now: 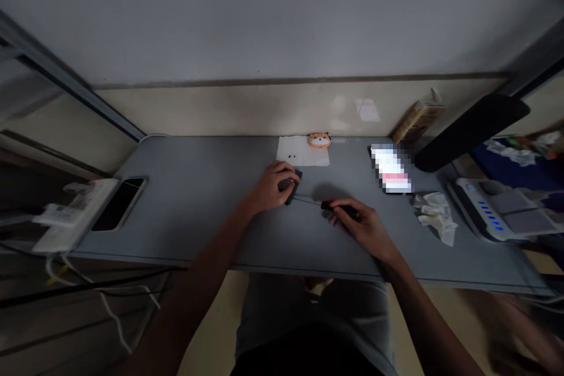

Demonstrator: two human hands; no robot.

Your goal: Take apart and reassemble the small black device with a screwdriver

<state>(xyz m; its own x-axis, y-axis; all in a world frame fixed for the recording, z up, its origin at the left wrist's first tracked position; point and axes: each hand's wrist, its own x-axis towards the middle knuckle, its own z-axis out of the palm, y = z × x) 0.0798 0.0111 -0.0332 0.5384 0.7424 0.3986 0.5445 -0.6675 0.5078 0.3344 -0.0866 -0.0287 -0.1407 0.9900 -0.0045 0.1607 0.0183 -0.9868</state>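
Observation:
My left hand (272,185) is closed over a small dark block-shaped object (292,186) on the grey table (198,200). My right hand (362,223) grips the black handle of a thin tool (339,207), likely a small screwdriver. Its fine metal shaft (308,201) runs left to the dark object. Both hands rest near the middle of the table. Behind the left hand lies a white sheet (303,151) with two tiny dark specks (291,157) on it.
A small orange animal-shaped item (319,140) sits at the sheet's back edge. A lit phone (391,169) and crumpled tissue (434,212) lie right. A dark phone (118,202) lies left. A device with blue lights (489,211) and a black lamp head (473,129) stand far right.

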